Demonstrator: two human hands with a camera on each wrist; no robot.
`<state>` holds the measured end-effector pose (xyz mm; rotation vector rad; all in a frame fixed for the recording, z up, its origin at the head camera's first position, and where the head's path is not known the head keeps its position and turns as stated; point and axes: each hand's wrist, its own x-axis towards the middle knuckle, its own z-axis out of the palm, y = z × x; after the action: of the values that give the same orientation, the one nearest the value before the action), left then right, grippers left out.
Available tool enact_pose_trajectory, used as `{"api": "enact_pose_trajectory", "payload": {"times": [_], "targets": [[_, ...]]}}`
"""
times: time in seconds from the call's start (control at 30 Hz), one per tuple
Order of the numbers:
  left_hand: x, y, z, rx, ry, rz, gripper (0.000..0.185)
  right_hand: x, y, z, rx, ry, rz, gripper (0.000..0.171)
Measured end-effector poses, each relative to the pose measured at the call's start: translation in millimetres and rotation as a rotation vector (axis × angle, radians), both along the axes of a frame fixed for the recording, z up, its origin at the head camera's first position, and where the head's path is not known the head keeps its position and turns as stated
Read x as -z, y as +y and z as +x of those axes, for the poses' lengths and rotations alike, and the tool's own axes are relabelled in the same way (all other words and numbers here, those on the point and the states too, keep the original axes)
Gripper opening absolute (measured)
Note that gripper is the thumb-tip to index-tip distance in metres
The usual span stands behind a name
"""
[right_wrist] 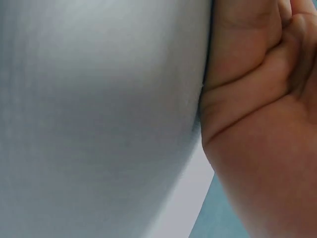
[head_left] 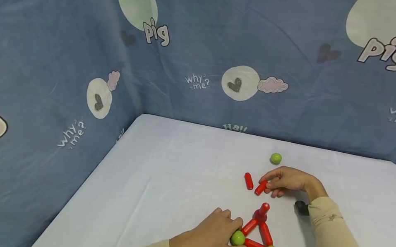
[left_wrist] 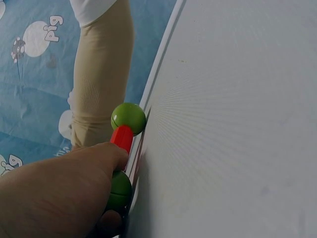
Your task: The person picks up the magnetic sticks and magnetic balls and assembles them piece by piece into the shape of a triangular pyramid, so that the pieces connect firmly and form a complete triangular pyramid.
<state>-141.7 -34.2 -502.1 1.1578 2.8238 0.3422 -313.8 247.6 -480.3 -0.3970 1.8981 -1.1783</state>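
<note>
White-clothed counter (head_left: 184, 167), pig-print blue drapes behind: head view shows left hand (head_left: 211, 236) gripping the triangle's green corner ball (head_left: 237, 238), right hand (head_left: 288, 181) pinching a loose red rod (head_left: 260, 187) beside another rod (head_left: 248, 180); no containers. Left wrist: fingers (left_wrist: 106, 153) curled over that ball and rod (left_wrist: 122, 138). Right wrist shows only palm (right_wrist: 257, 124); a careless nudge could likely topple the upright rod (head_left: 264, 209).

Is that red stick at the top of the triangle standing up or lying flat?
Standing up: the red stick rises from the triangle's top joint.
</note>
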Motion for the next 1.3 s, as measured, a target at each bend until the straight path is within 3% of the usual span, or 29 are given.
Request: {"api": "enact_pose_trajectory", "payload": {"times": [0.6,1.3], "targets": [[-0.6,-1,0.1,0.001,0.008,0.005,0.038,0.5,1,9.4,0.023,0.079,-0.039,0.039],[0.1,1,-1.2,-0.006,0.011,0.017,0.039,0.4,15,29.1,0.132,0.144,-0.044,0.04]]}}
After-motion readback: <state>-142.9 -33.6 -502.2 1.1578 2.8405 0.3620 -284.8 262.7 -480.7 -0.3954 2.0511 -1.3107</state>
